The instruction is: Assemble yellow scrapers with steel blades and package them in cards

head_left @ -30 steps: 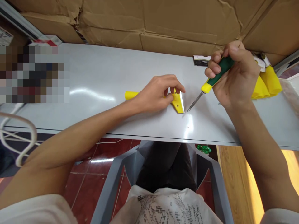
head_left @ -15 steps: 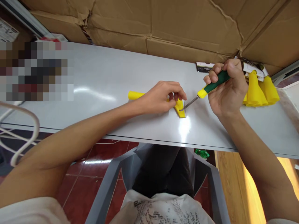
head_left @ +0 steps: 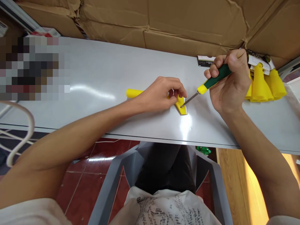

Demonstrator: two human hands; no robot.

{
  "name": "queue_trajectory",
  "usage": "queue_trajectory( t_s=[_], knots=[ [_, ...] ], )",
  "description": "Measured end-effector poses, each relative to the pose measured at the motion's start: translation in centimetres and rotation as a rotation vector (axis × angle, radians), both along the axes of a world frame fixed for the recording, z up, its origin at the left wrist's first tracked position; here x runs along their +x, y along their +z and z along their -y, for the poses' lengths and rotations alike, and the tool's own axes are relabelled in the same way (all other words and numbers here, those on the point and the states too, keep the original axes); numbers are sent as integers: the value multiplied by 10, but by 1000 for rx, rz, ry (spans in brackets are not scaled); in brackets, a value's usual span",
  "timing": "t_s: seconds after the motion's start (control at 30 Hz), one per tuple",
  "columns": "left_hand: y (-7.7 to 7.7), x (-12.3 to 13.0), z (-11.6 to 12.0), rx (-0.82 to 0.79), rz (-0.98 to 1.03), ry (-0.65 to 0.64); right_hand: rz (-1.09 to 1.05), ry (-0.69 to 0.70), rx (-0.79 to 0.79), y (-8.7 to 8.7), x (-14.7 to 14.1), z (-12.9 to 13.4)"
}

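Observation:
A yellow scraper [head_left: 133,93] lies on the table, its flared head [head_left: 182,110] edged by a thin blade. My left hand [head_left: 165,93] is closed over the middle of it, thumb and fingers curled near the head, hiding part of the tool. In my right hand [head_left: 231,79] is a screwdriver [head_left: 215,77] with a green and yellow handle, held at a slant. Its metal shaft points down to the left, and the tip touches the scraper's head at what looks like a screw.
Several yellow cone-shaped pieces [head_left: 259,84] stand at the right, beside packaged cards [head_left: 206,61]. Brown cardboard [head_left: 173,25] lines the back of the white table [head_left: 98,72]. White cables [head_left: 29,125] hang at the left. A blurred patch covers the table's far left.
The camera view has shifted slightly. The screwdriver tip stays on the scraper's head, and the right hand's grip on the handle has turned a little. My left hand keeps its place.

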State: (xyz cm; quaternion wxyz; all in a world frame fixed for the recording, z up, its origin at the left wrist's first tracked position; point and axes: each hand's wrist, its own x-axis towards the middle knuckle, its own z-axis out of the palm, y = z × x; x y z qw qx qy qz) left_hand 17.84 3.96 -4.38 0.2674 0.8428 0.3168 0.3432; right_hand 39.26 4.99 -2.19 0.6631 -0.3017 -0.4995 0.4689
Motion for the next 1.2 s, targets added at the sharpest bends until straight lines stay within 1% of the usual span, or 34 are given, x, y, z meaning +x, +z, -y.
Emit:
queue_trajectory(
  t_s=[0.17, 0.23, 0.43, 0.6, 0.73, 0.8, 0.93, 1.2],
  knots=[
    [-1, 0, 0, -7, -30, -14, -74, 35, 20, 2, -7, 8],
    [-1, 0, 0, -10, -47, -29, -65, 42, 15, 2, -8, 10],
    [1, 1, 3, -82, -67, -95, 34, -73, -45, 6, -9, 14],
    [-1, 1, 5, -105, -66, -100, -57, -30, -3, 5, -8, 12],
    [-1, 1, 5, -97, -79, -120, -82, 29, -23, 3, -8, 11],
    [0, 1, 5, -99, -97, -125, -101, 26, -32, 3, -9, 12],
    [1, 1, 6, -95, -122, -132, -89, -23, -59, 4, -10, 12],
    [2, -1, 4, -152, -110, -156, -54, -21, -33, 1, -6, 8]
  ],
)
